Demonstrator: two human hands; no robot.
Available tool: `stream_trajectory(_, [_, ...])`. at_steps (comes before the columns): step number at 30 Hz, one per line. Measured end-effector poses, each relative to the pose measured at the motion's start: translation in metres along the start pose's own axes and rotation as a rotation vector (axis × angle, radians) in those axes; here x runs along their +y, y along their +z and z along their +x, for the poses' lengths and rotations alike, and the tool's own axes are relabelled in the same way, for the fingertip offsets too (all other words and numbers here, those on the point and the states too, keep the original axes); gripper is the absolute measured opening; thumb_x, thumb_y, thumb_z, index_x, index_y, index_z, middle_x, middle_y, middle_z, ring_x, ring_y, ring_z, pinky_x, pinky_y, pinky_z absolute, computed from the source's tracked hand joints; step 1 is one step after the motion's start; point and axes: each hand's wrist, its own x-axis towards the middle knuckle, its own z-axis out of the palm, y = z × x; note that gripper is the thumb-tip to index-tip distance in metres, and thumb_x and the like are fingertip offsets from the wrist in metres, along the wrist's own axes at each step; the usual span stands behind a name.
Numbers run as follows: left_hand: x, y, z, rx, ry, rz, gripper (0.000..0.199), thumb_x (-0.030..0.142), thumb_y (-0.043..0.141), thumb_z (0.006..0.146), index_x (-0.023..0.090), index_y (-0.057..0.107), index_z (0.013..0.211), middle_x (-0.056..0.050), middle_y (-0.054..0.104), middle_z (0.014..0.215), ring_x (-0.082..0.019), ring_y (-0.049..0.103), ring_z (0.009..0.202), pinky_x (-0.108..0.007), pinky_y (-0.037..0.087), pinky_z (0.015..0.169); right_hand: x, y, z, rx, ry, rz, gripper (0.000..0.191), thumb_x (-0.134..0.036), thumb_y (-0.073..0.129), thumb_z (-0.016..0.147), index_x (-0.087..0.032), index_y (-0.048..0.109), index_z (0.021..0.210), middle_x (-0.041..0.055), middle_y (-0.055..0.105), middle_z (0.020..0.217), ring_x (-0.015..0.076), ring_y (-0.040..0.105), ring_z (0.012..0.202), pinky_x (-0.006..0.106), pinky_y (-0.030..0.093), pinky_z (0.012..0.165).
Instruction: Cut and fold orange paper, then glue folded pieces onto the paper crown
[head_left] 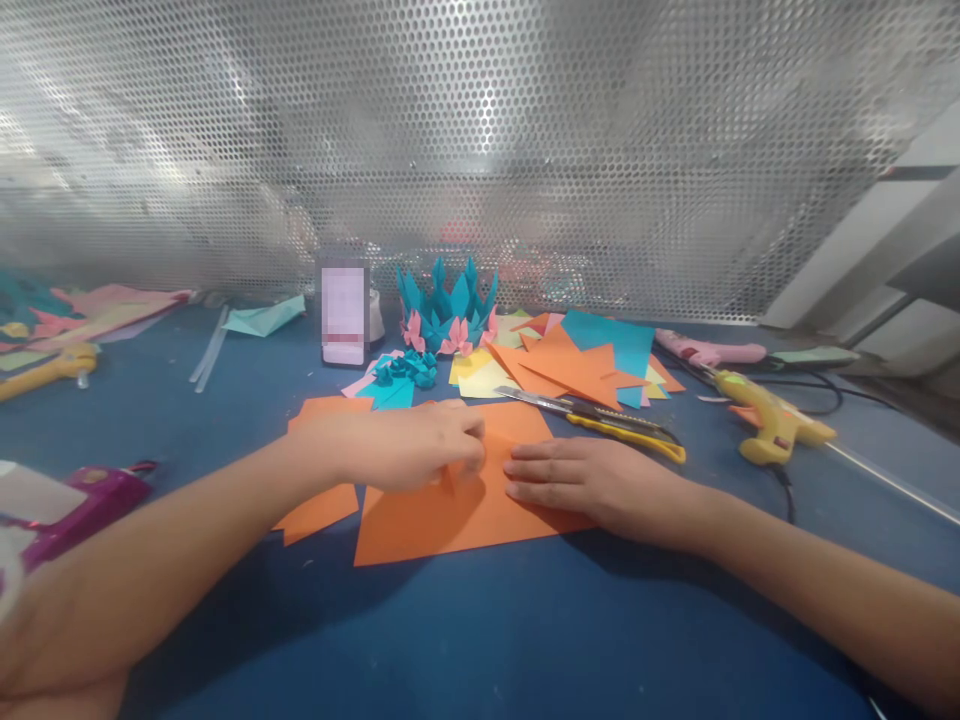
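Note:
A sheet of orange paper [420,530] lies on the blue table in front of me. My left hand [409,445] is over its left and middle part, fingers curled and closed on a raised bit of orange paper; the fingertips are partly hidden. Flat on the sheet's right side rests my right hand [585,485], its fingers stretched out and holding nothing. More orange paper [322,515] lies under and beside my left forearm. Just behind my right hand is a yellow utility knife [626,435] with its blade out.
At the back stand a blue and pink folded-paper piece [450,305] and an upright phone [345,310]. Coloured paper sheets [577,365] are piled behind the knife. To the right lie a yellow glue gun [772,415] and a pink tool [709,350]. A magenta tool [94,505] is at left.

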Motion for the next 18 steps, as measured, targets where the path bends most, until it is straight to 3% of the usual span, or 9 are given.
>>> stream_trajectory(7, [-0.0047,-0.0014,0.0023,-0.108,0.005,-0.01,0.027,-0.006,0.04,0.071,0.018,0.05,0.08,-0.006,0.05,0.098,-0.018,0.046,0.09,-0.026,0.037,0.065,0.0012,0.0013,-0.0005,-0.002,-0.039,-0.028,0.039,-0.013,0.031,0.095,-0.012,0.057,0.125,0.008,0.056,0.13,0.019,0.047,0.125,0.034,0.039,0.105])
stream_trajectory(18, [-0.0032,-0.004,0.001,-0.147,-0.05,-0.047,0.036,-0.01,0.036,0.06,0.019,0.049,0.077,-0.003,0.05,0.098,-0.016,0.048,0.086,-0.024,0.037,0.063,-0.0014,-0.0015,0.001,0.015,-0.048,-0.061,0.041,-0.015,0.027,0.097,-0.012,0.058,0.123,0.0069,0.058,0.128,0.0187,0.049,0.123,0.033,0.04,0.104])
